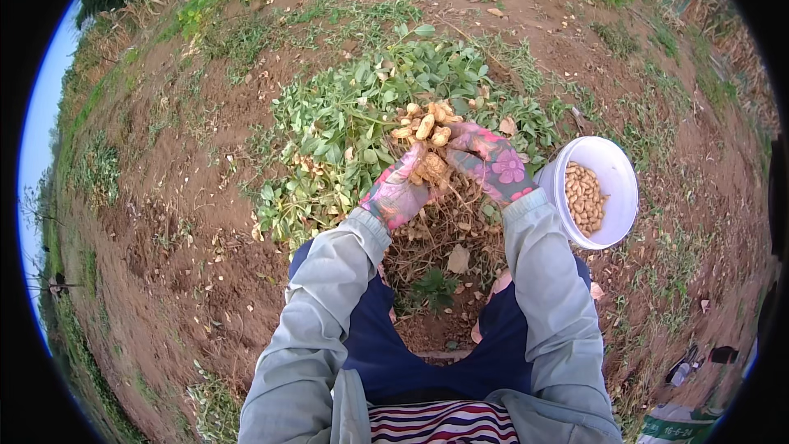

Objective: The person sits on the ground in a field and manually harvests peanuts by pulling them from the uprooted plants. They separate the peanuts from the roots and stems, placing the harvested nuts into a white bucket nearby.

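A cluster of peanut pods [425,126] still on the plant is held up in front of me, above a heap of pulled peanut plants [345,111] with green leaves. My left hand [400,191], in a pink flowered glove, grips the plant just below those pods. More pods [433,169] bunch between my two hands. On the other side, my right hand [491,163], in a grey glove with pink flowers, has its fingers closed at the cluster's right edge; the fingertips are partly hidden. Thin dry roots [450,209] hang beneath both hands.
A white plastic bucket [619,185], part-filled with loose peanut pods [584,197], leans beside my right forearm. Between my feet grows a small green weed [435,288]. A printed sack [675,424] and small dark items [722,354] lie at lower right on the soil.
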A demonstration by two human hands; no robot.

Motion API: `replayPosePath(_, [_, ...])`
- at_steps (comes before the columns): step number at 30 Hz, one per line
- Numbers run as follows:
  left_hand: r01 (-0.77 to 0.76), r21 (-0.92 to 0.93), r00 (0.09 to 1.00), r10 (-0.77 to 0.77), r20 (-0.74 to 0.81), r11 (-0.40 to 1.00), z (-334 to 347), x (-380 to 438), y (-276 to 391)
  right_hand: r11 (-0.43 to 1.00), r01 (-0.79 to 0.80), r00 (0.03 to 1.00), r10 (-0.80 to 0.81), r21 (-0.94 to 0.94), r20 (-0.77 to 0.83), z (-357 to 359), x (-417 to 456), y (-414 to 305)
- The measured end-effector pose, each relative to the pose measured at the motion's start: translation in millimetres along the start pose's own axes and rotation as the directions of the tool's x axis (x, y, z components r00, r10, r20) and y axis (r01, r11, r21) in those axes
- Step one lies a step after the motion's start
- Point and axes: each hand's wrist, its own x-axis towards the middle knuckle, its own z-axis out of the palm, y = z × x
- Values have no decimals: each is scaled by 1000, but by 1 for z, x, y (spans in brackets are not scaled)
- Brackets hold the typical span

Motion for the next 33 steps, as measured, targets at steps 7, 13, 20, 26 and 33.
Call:
replayPosePath(7, [-145,288,972,191,-138,946,-2,3,6,998,-56,991,59,27,-122,8,3,2])
replayPosePath(13, [-224,214,956,257,-139,951,31,-5,17,919,-144,951,231,367,-205,-15,1,-21])
replayPosePath(20, [-329,145,936,343,-82,933,36,-22,48,905,-344,885,401,251,-235,-42,-7,28])
replayPosePath(26, [-272,127,955,283,-85,954,85,-77,89,936,-295,920,224,-192,-321,-26,-12,12])
replayPosePath(33, [-313,21,941,314,-127,949,104,-75,70,933,-294,926,332,206,-180,-3,-7,1])
